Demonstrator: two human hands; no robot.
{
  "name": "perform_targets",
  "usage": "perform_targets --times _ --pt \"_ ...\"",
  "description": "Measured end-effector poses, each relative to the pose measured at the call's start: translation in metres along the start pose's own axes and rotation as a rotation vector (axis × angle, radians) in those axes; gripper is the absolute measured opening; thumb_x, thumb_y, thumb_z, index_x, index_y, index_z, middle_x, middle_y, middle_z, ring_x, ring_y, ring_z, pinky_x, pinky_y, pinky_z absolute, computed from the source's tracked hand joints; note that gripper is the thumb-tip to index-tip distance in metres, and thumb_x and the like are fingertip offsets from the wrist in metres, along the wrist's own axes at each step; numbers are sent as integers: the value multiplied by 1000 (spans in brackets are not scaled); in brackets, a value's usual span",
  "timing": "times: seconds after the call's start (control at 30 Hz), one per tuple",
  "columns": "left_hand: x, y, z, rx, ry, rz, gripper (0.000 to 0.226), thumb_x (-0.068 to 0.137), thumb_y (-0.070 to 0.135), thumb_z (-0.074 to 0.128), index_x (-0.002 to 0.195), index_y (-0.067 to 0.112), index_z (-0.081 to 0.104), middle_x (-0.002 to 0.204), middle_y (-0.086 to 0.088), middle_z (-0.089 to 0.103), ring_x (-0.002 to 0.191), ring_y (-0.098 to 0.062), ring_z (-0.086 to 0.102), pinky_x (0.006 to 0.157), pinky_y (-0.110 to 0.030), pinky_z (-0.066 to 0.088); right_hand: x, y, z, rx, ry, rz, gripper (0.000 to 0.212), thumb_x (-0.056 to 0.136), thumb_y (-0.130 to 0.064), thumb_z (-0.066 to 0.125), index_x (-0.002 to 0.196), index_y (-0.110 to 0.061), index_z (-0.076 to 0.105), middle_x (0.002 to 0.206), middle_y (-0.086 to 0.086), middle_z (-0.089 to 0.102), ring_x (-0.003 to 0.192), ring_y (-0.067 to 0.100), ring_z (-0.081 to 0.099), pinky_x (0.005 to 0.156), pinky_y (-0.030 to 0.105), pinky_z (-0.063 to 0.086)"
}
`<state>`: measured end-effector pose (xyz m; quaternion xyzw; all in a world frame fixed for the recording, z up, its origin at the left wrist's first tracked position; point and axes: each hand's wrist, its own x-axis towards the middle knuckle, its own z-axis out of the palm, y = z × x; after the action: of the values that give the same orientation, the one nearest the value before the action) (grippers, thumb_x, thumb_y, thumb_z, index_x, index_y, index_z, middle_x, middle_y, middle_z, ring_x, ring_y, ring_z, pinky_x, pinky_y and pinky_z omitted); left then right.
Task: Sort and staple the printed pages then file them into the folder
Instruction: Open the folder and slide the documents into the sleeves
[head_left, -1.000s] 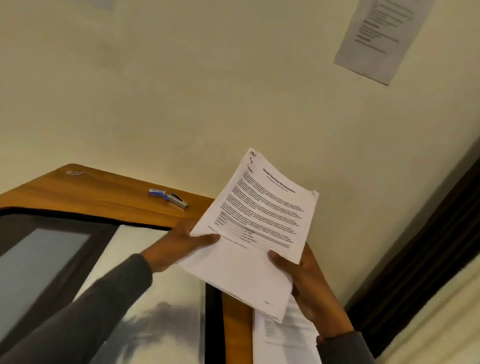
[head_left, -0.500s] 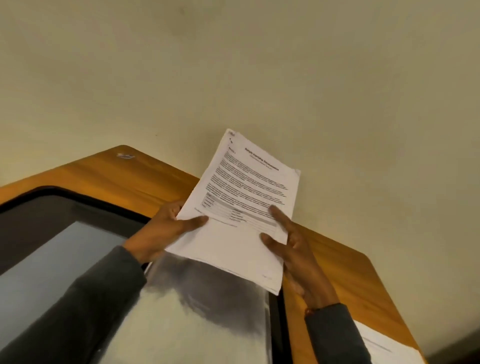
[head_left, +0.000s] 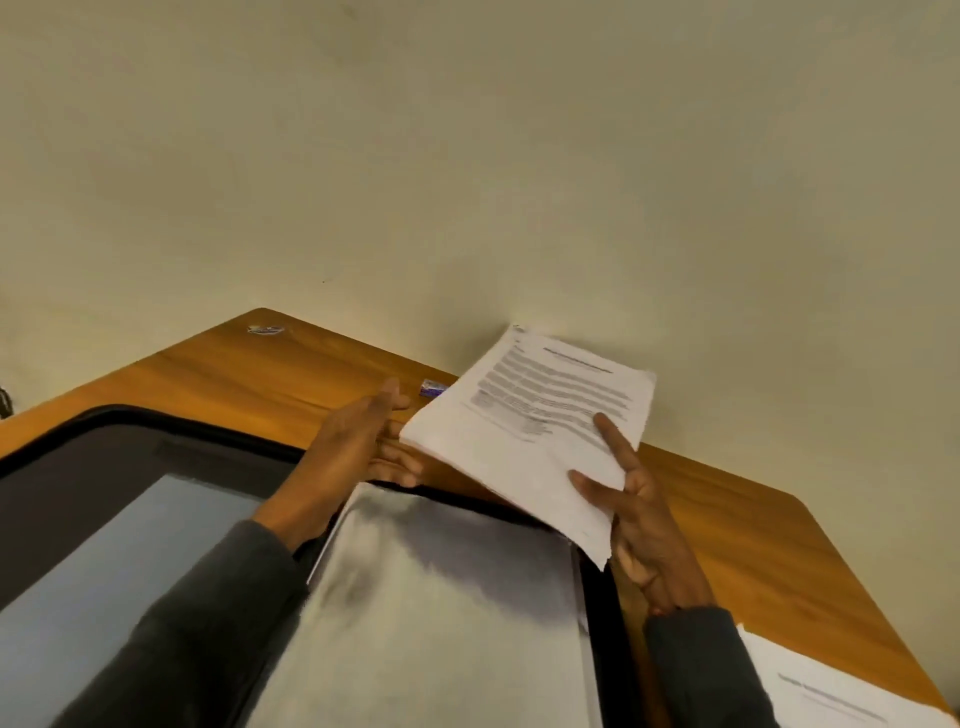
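Closest to the camera, two grey sleeves reach forward over an open black-edged folder that lies flat on the wooden table, with a glossy plastic sleeve on its right half. At the lower right corner a loose printed sheet rests on the table. Farther on, the right hand pinches the stack of printed pages at its near right edge, thumb and index finger on top and the other fingers beneath, holding it tilted in the air above the folder's far edge. The left hand is relaxed with straight fingers just beside the stack's left corner; whether it touches the paper I cannot tell. Behind the stack a small blue object lies mostly hidden on the table. A sticker marks the far corner, against the plain wall.
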<state>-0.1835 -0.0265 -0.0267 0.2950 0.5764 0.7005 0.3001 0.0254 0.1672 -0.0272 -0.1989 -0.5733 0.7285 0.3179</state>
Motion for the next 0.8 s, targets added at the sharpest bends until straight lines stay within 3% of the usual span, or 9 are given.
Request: perform_targets --times 0.07,0.13,0.23,0.4,0.6,0.8 --pt "-1 -7 -4 361 -87 124 69 66 80 58 111 29 62 90 -7 72 73 -14 67 62 -21 55 1 -1 -4 19 51 -49 78 75 6 68 141 -31 49 137 -3 58 119 18 62 86 40 58" --pt "-4 -14 -4 676 -264 124 78 49 83 66 110 36 62 90 5 68 77 -6 62 66 -17 49 2 1 -4 30 79 -89 81 73 6 68 141 -32 47 137 -5 58 120 17 61 88 43 57" --pt "-6 -21 0 994 -426 143 71 53 73 69 113 37 63 104 13 58 90 -1 53 73 -11 42 4 0 0 2 92 -149 85 71 4 70 143 -32 45 135 -9 59 123 15 58 92 45 55" --pt "-5 -22 -6 1052 -384 214 68 65 62 75 125 36 58 116 14 52 107 -4 46 92 -21 42 6 2 4 -37 118 -212 86 72 6 71 144 -33 43 137 -9 57 125 14 56 95 45 54" --pt "-6 -18 -9 943 -377 211 56 65 48 82 117 35 65 105 18 54 96 10 48 75 -5 41 7 -2 2 -110 148 -265 86 78 7 71 147 -32 39 138 -11 54 123 10 56 98 48 52" --pt "-7 -13 -8 881 -338 211 50 63 34 89 109 29 69 104 14 61 92 -2 56 69 -9 45 6 -10 1 -118 208 -307 90 71 1 75 147 -31 38 142 -7 49 127 14 52 99 48 51"
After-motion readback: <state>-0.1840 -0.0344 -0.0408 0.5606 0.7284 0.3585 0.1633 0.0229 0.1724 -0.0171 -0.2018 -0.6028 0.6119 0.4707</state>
